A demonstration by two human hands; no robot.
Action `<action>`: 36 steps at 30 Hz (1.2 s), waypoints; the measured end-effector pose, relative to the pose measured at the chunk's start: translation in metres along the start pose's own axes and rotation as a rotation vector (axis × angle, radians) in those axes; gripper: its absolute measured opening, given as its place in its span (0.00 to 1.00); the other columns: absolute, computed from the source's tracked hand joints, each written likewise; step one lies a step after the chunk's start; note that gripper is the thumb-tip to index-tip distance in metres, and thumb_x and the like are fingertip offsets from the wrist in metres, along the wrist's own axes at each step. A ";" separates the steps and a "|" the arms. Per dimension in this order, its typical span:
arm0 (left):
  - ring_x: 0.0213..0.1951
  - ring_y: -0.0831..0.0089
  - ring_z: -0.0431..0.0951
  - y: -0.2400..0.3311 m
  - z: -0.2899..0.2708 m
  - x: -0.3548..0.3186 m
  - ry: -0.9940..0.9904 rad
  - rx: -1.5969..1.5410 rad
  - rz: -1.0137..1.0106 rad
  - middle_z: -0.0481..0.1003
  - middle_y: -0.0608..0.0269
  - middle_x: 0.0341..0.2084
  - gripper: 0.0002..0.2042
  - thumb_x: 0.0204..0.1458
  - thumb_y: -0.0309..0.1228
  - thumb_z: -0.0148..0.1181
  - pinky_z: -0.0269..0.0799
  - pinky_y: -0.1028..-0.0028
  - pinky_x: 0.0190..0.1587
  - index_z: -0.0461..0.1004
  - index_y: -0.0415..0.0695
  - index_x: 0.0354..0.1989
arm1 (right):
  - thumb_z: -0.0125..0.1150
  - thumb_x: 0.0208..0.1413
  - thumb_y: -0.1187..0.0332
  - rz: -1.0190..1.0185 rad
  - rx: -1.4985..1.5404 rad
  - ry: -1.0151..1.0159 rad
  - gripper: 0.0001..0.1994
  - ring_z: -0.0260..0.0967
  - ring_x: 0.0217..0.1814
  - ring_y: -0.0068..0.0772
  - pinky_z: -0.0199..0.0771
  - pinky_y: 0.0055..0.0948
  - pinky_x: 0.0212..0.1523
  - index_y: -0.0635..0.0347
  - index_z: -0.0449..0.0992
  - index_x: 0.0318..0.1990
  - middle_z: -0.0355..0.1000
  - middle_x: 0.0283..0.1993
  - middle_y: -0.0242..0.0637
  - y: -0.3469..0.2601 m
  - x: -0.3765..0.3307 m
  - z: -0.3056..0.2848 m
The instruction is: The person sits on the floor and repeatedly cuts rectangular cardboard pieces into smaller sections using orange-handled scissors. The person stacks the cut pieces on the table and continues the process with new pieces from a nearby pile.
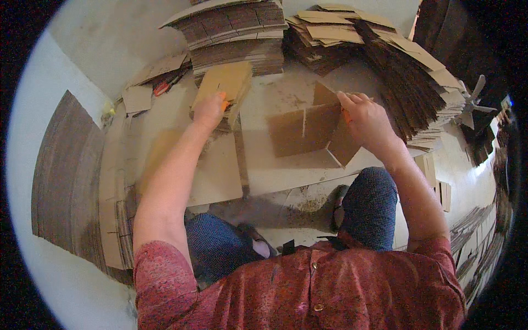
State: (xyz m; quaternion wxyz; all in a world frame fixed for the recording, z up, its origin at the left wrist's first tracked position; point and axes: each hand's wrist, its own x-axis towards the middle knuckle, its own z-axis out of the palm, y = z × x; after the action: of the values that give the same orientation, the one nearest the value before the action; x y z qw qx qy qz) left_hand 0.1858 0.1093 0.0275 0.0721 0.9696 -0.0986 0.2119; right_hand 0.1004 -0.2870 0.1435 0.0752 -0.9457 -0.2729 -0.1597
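My left hand (210, 110) rests on top of a small stack of slotted brown cardboard pieces (226, 82), its fingers closed on the top piece. My right hand (366, 122) grips the upper right corner of an interlocked cardboard divider (308, 129) that stands on the pale floor in front of my knees. The divider has crossed panels with a slit down its middle and a flap angled toward me. Orange shows at the fingertips of both hands.
Tall piles of cardboard sheets (242, 33) stand at the back, with a slanted fan of them at the right (412, 77). A large flat sheet (220, 170) lies by my left knee. More stacked board (71, 181) lies at the far left. A fan (473, 99) is at the right.
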 end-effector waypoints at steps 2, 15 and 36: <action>0.34 0.51 0.73 0.009 -0.009 0.004 0.036 -0.007 -0.005 0.74 0.49 0.28 0.07 0.48 0.31 0.53 0.68 0.58 0.33 0.71 0.40 0.31 | 0.51 0.52 0.69 -0.003 -0.012 -0.005 0.16 0.63 0.53 0.47 0.68 0.38 0.48 0.62 0.67 0.50 0.69 0.48 0.44 0.002 0.001 -0.003; 0.32 0.62 0.76 0.027 -0.056 0.001 0.003 -0.098 -0.258 0.77 0.54 0.29 0.13 0.44 0.37 0.62 0.69 0.69 0.37 0.77 0.41 0.34 | 0.58 0.50 0.66 -0.167 0.473 0.401 0.15 0.71 0.42 0.50 0.70 0.36 0.42 0.69 0.71 0.42 0.71 0.40 0.54 -0.040 -0.008 -0.029; 0.42 0.63 0.74 0.208 -0.097 -0.063 0.699 -0.599 0.166 0.72 0.57 0.44 0.25 0.40 0.33 0.66 0.70 0.72 0.43 0.68 0.44 0.50 | 0.50 0.57 0.69 0.481 1.571 0.626 0.10 0.69 0.31 0.24 0.71 0.24 0.33 0.66 0.73 0.40 0.72 0.34 0.34 -0.033 -0.021 -0.040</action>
State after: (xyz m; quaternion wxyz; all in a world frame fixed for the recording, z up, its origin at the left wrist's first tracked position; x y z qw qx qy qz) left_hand 0.0447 -0.0646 0.1084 0.3607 0.7652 -0.2026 0.4933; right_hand 0.0547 -0.2786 0.1759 0.8072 -0.5653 -0.0639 -0.1576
